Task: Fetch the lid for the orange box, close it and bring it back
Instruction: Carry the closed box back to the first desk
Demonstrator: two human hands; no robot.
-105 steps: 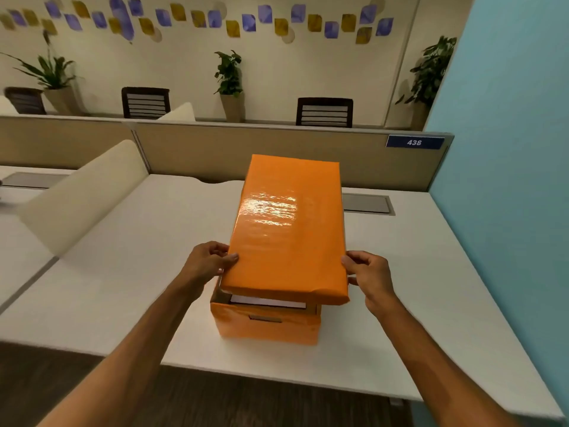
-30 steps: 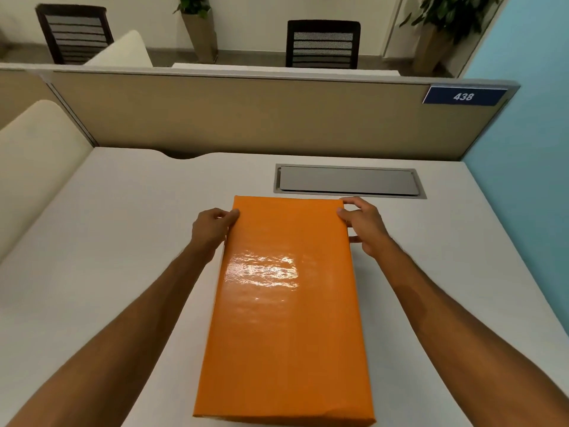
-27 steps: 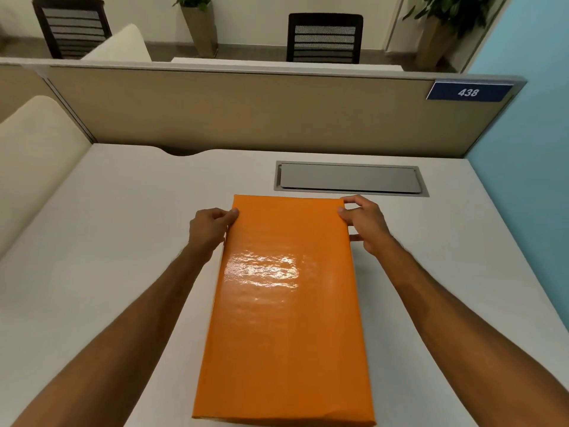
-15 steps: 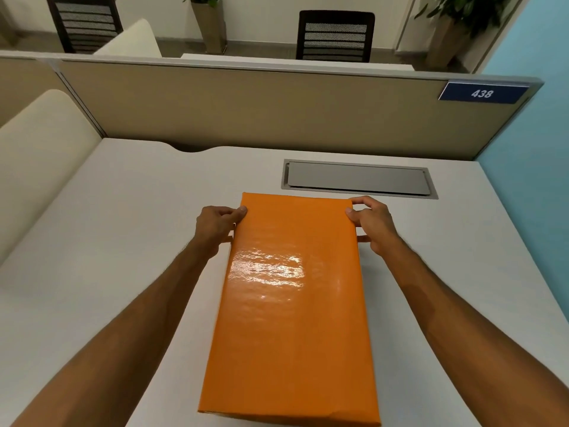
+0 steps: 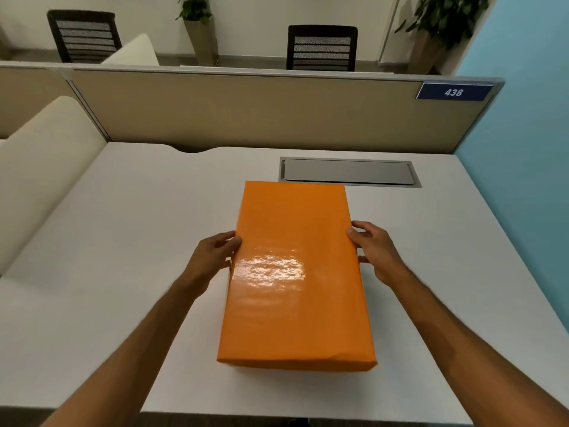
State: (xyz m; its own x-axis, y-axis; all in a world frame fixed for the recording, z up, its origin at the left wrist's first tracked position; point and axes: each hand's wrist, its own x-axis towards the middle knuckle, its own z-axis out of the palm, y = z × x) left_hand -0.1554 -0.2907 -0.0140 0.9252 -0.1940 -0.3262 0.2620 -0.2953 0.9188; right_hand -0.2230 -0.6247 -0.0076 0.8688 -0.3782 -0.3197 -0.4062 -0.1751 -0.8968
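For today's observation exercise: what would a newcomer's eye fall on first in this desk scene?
The glossy orange lid stands out first, lying on the white desk with a glare patch across its top. The left hand and right hand press its long sides. Behind, a blue sign reading 438 sits on the partition's right end.
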